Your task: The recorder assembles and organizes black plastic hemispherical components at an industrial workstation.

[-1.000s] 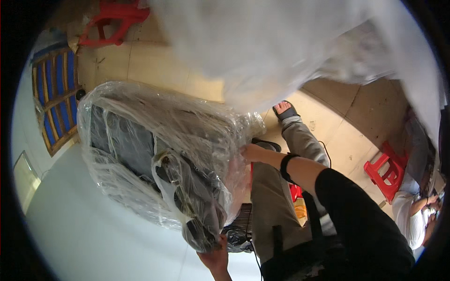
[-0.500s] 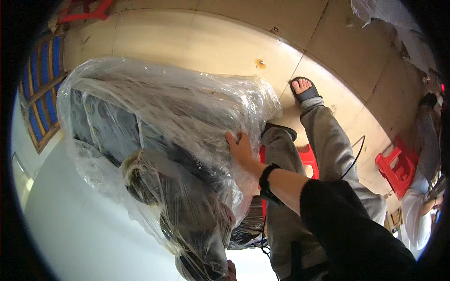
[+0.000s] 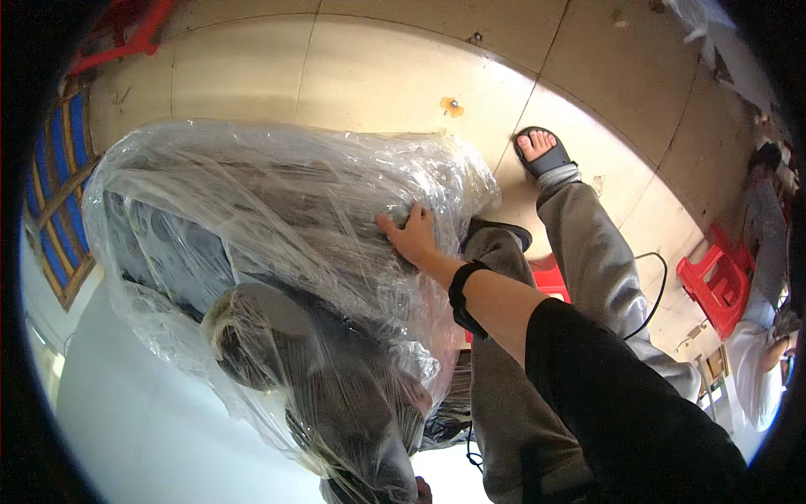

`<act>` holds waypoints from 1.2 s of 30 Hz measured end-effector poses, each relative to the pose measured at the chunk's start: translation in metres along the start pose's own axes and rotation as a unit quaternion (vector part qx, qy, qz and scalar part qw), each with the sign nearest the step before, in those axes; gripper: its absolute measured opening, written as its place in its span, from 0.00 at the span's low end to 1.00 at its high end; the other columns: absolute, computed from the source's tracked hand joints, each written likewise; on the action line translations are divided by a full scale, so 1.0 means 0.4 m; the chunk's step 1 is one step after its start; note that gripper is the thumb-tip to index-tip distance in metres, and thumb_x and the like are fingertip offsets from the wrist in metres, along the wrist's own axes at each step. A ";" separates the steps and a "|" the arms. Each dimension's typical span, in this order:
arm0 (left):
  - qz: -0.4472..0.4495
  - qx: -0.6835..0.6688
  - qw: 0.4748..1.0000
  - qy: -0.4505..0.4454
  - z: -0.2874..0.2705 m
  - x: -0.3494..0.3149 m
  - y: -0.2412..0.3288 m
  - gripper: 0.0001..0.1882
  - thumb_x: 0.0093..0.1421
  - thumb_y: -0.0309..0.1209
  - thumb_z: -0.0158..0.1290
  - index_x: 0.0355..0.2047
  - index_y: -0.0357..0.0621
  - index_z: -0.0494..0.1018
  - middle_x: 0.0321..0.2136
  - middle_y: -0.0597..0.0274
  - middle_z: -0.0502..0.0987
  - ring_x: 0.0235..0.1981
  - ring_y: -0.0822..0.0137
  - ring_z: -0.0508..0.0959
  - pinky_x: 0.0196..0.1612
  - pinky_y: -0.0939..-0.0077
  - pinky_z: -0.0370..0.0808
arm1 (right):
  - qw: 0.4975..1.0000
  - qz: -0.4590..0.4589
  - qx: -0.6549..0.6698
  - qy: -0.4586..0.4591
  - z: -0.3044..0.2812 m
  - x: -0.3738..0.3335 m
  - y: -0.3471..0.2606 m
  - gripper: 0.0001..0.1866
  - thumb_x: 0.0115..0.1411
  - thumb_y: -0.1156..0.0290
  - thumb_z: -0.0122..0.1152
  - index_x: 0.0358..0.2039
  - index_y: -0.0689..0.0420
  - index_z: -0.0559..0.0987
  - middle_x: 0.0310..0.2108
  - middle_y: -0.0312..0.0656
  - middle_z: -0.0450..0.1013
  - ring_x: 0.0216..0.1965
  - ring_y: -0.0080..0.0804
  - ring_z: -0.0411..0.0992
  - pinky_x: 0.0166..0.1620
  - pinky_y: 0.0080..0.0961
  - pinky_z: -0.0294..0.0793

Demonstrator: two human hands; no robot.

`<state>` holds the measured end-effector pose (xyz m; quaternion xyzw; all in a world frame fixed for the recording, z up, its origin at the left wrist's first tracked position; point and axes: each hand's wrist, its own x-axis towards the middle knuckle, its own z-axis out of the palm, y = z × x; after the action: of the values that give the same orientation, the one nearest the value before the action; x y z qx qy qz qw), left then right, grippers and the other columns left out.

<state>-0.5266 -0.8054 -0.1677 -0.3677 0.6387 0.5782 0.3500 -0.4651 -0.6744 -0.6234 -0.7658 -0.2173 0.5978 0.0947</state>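
Observation:
A large clear plastic bag stuffed with grey and dark folded clothing fills the left and middle of the view, resting on a white table. My right hand lies spread on the bag's right side, pressing the plastic. A black band circles that wrist. My left hand shows only as fingertips at the bottom edge, under the bag's lower end; whether it grips the bag is hidden. My legs in grey trousers and a foot in a black sandal are to the right.
A tiled beige floor lies beyond the bag. A red plastic stool stands at the right, another red stool under my legs. A blue and wood pallet is at the left. Another person sits at the far right.
The view has tilted down and the white sheet overhead has left the picture. The bag has shifted lower, and my right hand has slid onto its right side.

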 end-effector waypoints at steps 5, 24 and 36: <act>0.112 0.361 0.926 0.024 -0.035 0.013 -0.010 0.26 0.62 0.42 0.43 0.59 0.46 0.60 0.60 0.58 0.60 0.62 0.55 0.55 0.63 0.45 0.46 | 0.995 0.055 -0.013 -0.082 -0.016 -0.027 -0.039 0.55 0.47 0.37 0.58 0.60 0.70 0.50 0.57 0.64 0.49 0.59 0.56 0.53 0.59 0.42 0.56; -0.083 0.014 0.989 -0.119 -0.316 -0.254 -0.194 0.37 0.60 0.55 0.40 0.63 0.46 0.50 0.61 0.51 0.56 0.61 0.50 0.56 0.61 0.48 0.53 | 0.765 -0.011 -0.319 -0.560 -0.178 -0.426 -0.668 0.58 0.45 0.22 0.39 0.66 0.52 0.47 0.66 0.50 0.41 0.65 0.48 0.45 0.62 0.50 0.47; -0.166 -0.044 0.984 -0.048 -0.432 -0.523 -0.170 0.33 0.57 0.46 0.51 0.58 0.42 0.58 0.56 0.52 0.63 0.57 0.54 0.62 0.60 0.57 0.57 | 0.549 0.192 -0.611 -0.537 -0.142 -0.672 -0.485 0.39 0.50 0.39 0.59 0.55 0.54 0.68 0.58 0.45 0.61 0.59 0.37 0.56 0.59 0.35 0.56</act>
<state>-0.3697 -0.9681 -0.0029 -0.4557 0.5253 0.5567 0.4545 -0.5045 -0.6156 -0.2948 -0.1986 -0.3881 0.6248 -0.6478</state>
